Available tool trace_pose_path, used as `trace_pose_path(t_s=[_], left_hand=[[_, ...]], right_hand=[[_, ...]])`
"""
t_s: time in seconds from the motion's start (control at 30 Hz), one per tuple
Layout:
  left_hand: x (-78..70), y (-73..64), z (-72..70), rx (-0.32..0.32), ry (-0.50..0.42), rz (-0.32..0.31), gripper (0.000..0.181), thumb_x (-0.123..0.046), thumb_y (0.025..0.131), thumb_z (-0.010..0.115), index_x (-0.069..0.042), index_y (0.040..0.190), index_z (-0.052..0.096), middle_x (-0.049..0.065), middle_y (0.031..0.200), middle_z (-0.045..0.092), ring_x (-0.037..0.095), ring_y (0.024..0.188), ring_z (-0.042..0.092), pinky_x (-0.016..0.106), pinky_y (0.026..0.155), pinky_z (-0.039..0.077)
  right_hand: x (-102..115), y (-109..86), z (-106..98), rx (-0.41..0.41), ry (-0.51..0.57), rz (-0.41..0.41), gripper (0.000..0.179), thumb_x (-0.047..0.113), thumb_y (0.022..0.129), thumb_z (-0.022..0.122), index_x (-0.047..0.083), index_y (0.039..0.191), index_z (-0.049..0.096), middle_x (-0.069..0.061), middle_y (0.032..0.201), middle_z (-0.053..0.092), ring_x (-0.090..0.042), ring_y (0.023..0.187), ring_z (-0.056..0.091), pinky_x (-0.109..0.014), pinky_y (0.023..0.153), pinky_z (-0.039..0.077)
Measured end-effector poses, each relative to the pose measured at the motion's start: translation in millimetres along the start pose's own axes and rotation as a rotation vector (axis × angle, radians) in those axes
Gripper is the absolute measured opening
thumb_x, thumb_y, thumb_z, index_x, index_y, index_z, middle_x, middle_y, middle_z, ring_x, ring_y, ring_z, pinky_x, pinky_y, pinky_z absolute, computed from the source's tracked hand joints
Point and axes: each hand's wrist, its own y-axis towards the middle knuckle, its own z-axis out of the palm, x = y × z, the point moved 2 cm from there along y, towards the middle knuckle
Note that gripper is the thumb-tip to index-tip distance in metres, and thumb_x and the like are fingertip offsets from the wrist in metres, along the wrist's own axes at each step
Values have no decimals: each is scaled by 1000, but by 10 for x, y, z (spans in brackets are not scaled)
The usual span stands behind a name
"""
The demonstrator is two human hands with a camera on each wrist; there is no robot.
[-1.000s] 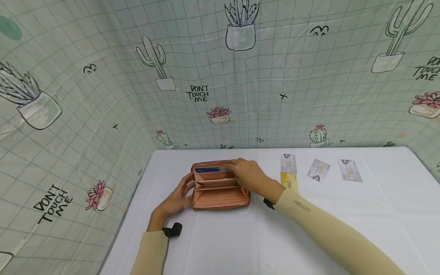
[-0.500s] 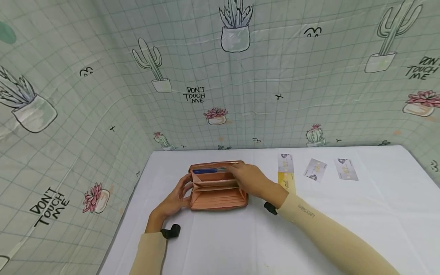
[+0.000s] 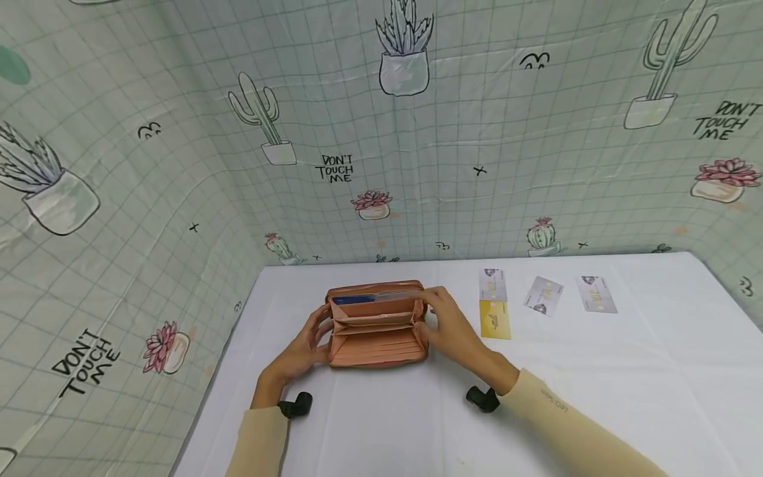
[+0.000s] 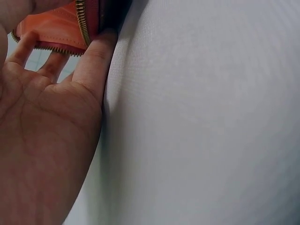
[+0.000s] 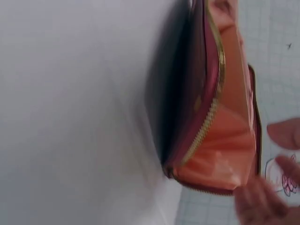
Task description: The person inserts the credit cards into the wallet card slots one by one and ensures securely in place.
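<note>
Cactus-printed cloth (image 3: 179,165) hangs behind and to the left of a white table (image 3: 596,371). On that table, toward its far left, lies an orange zip wallet (image 3: 377,324), spread open with its card slots up and a blue card (image 3: 353,299) tucked in the far pocket. The left hand (image 3: 301,348) touches the wallet's left end with relaxed fingers (image 4: 96,56) (the wrist view shows one fingertip against the zipper edge), gripping nothing. The right hand (image 3: 450,324) rests at the wallet's right end, fingers loosely bent against its edge; whether it actually grips the wallet I cannot tell. Just right of that hand lies a yellow card (image 3: 495,319), and beyond it three pale cards (image 3: 544,295) sit in a row.
</note>
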Motion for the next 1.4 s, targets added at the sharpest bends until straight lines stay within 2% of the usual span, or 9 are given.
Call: trace_pose_path(t_s=[0.23, 0.5, 0.57, 0.73, 0.87, 1.0, 1.13, 1.27, 1.4], left_hand=[[-6, -7, -7, -13, 3, 0, 105, 9, 92, 73, -8, 169, 4, 21, 175, 2, 45, 160, 8, 17, 108, 42], [-28, -21, -3, -23, 15, -18, 105, 12, 90, 72, -8, 169, 5, 22, 175, 3, 45, 160, 9, 19, 108, 42], [-39, -27, -7, -29, 36, -32, 104, 13, 90, 71, -8, 169, 6, 22, 175, 4, 45, 160, 11, 25, 112, 42], [-105, -44, -10, -74, 133, -52, 91, 5, 95, 69, -6, 167, 15, 26, 172, 15, 49, 157, 20, 57, 121, 35], [-181, -36, 14, -149, 208, -44, 72, 0, 102, 66, -1, 162, 27, 28, 167, 29, 49, 154, 28, 59, 120, 36], [-241, 4, 46, -329, 233, -27, 43, 1, 104, 61, 5, 144, 47, 28, 156, 46, 45, 148, 40, 43, 114, 46], [-281, 77, 93, -503, 174, 6, 29, -1, 106, 59, 6, 132, 48, 28, 148, 55, 40, 141, 49, 25, 105, 44], [-282, 166, 150, -571, 144, 12, 38, -7, 109, 57, 3, 143, 43, 27, 146, 57, 35, 136, 54, 19, 102, 46], [-273, 217, 205, -591, 186, 6, 36, -14, 112, 54, 1, 145, 51, 23, 140, 61, 31, 128, 61, 27, 101, 51]], right_hand=[[-9, -263, 88, 28, 166, 252, 58, -8, 90, 70, -8, 144, 48, -30, 129, 48, -40, 114, 58, -52, 96, 56], [22, -412, 222, 91, 418, 538, 77, 1, 89, 75, -10, 152, 33, -22, 123, 53, -25, 103, 61, -35, 82, 52], [31, -430, 243, 91, 475, 583, 78, 1, 91, 73, -9, 154, 29, -24, 125, 55, -24, 101, 64, -35, 81, 54], [10, -428, 293, 36, 658, 663, 73, -7, 96, 66, -13, 155, 23, -28, 124, 52, -22, 93, 70, -40, 87, 61], [-27, -428, 313, 1, 753, 693, 71, -15, 96, 62, -15, 155, 22, -30, 124, 51, -19, 90, 69, -37, 88, 62], [-27, -437, 303, 2, 756, 697, 70, -15, 94, 61, -16, 154, 24, -30, 125, 51, -18, 93, 68, -33, 89, 61], [-28, -433, 298, 9, 740, 699, 67, -15, 93, 61, -16, 152, 30, -29, 125, 52, -19, 94, 67, -30, 87, 59], [-35, -425, 291, 18, 717, 703, 65, -15, 92, 61, -16, 151, 34, -28, 124, 53, -20, 96, 66, -30, 87, 58], [-44, -407, 269, 27, 698, 705, 63, -15, 92, 60, -16, 151, 36, -28, 124, 54, -22, 97, 66, -31, 88, 58]])
